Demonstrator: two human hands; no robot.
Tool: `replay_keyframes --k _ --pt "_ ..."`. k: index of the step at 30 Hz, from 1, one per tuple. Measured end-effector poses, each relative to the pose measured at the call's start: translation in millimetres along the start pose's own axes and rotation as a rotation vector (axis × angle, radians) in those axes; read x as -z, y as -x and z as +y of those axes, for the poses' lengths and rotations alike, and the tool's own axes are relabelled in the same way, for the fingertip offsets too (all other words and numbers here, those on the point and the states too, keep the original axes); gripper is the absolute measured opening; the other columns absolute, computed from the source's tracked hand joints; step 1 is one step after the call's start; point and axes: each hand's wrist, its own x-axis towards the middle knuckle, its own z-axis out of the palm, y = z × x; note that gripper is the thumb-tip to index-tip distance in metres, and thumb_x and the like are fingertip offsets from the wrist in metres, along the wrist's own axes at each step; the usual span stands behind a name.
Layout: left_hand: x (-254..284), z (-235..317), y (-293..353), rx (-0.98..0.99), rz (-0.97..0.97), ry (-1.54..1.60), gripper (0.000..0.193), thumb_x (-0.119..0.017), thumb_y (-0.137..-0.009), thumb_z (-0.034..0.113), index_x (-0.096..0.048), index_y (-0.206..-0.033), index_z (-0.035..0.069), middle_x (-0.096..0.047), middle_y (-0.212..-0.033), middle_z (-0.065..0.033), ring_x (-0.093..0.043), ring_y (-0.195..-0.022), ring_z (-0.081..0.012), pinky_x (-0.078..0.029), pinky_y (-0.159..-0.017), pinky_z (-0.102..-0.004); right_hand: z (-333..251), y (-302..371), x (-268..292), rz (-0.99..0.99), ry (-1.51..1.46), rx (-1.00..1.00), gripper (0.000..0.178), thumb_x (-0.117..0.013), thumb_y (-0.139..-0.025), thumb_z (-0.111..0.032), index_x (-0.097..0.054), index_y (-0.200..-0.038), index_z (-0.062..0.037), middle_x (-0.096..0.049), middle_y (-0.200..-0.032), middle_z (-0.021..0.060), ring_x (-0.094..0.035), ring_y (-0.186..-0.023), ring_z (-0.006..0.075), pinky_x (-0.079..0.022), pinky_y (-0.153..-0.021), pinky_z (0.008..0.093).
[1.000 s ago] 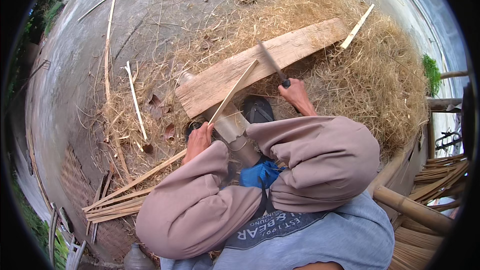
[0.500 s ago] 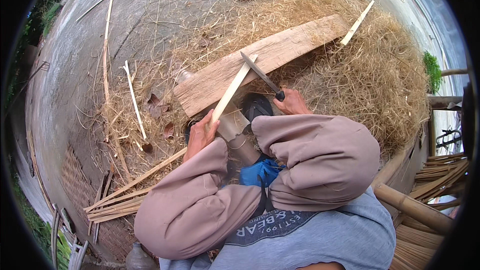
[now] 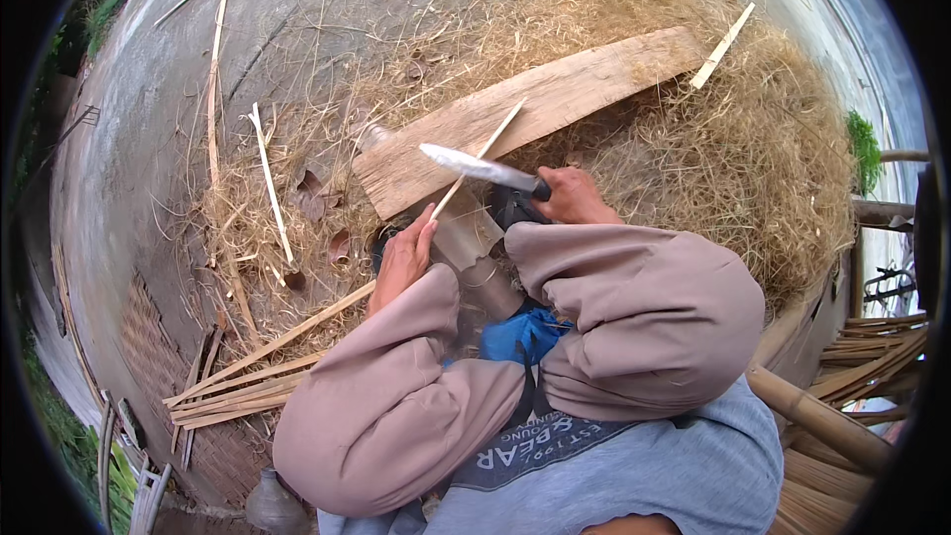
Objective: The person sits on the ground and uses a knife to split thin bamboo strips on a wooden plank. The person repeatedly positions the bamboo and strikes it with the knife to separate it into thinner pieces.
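Observation:
My left hand (image 3: 404, 256) grips a pale bamboo strip (image 3: 502, 129), turned on its narrow edge and slanting up across a thick wooden board (image 3: 555, 89). In my right hand (image 3: 575, 196) is a knife (image 3: 479, 166) with a black handle. Its broad blade points left and crosses over the strip near the board's lower edge; the blade is slightly blurred. Whether blade and strip touch, I cannot tell. Beneath the board's near end is a brownish cylindrical piece (image 3: 490, 287), with a blue wrapping (image 3: 520, 335) between my legs.
Thin curly shavings (image 3: 743, 168) heap up on the right and behind the board. A loose pale strip (image 3: 721, 46) lies at the board's far end, another strip (image 3: 270, 183) to the left. Several long strips (image 3: 243, 398) rest beside my left knee, near a woven mat (image 3: 163, 367).
The knife has swung from pointing up and away to lying nearly level, its blade now broadside and farther left. The bamboo strip has turned from its wide face onto its edge.

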Motion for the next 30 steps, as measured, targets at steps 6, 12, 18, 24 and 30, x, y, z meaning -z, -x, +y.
replay_keyframes --k 6,12,18,24,30 --pt "-11 -13 -11 -0.026 0.013 -0.018 0.043 -0.057 -0.107 0.031 -0.058 -0.145 0.012 -0.069 -0.109 -0.0322 -0.071 -0.101 -0.0430 -0.052 -0.090 -0.0366 131 -5 60 0.323 -0.136 -0.409 0.034 -0.071 -0.087 -0.034 -0.068 -0.081 -0.0007 -0.067 -0.065 0.0155 -0.067 -0.061 0.0283 -0.055 -0.064 0.0430" --pt "-11 -8 -10 -0.083 0.049 -0.079 0.042 -0.059 -0.106 0.026 -0.058 -0.145 0.011 -0.067 -0.099 -0.0333 -0.068 -0.081 -0.0370 -0.052 -0.083 -0.0381 0 18 16 -0.046 -0.129 -0.122 0.031 -0.077 -0.084 -0.031 -0.069 -0.097 -0.0042 -0.072 -0.083 0.0188 -0.072 -0.082 0.0374 -0.056 -0.077 0.0489" --pt "-9 -2 -10 -0.140 0.083 -0.061 0.041 -0.059 -0.106 0.027 -0.060 -0.144 0.014 -0.068 -0.105 -0.0332 -0.071 -0.100 -0.0442 -0.052 -0.088 -0.0434 7 7 -10 0.022 0.013 0.049 0.033 -0.079 -0.081 -0.034 -0.063 -0.094 -0.0074 -0.071 -0.085 0.0196 -0.070 -0.086 0.0416 -0.055 -0.078 0.0525" --pt "-9 7 -16 -0.107 0.046 -0.039 0.041 -0.055 -0.107 0.033 -0.060 -0.143 0.014 -0.068 -0.101 -0.0331 -0.068 -0.105 -0.0479 -0.052 -0.090 -0.0427 106 -6 24 0.190 -0.179 -0.451 0.033 -0.075 -0.083 -0.035 -0.067 -0.084 -0.0032 -0.069 -0.071 0.0171 -0.071 -0.069 0.0364 -0.056 -0.064 0.0468" --pt "-11 -15 -9 -0.100 0.027 0.051 0.044 -0.047 -0.110 0.039 -0.062 -0.139 0.010 -0.067 -0.106 -0.0329 -0.067 -0.111 -0.0477 -0.051 -0.092 -0.0417 81 5 28 0.161 -0.139 -0.336 0.036 -0.075 -0.083 -0.036 -0.071 -0.088 -0.0007 -0.071 -0.074 0.0202 -0.072 -0.071 0.0356 -0.057 -0.065 0.0446"
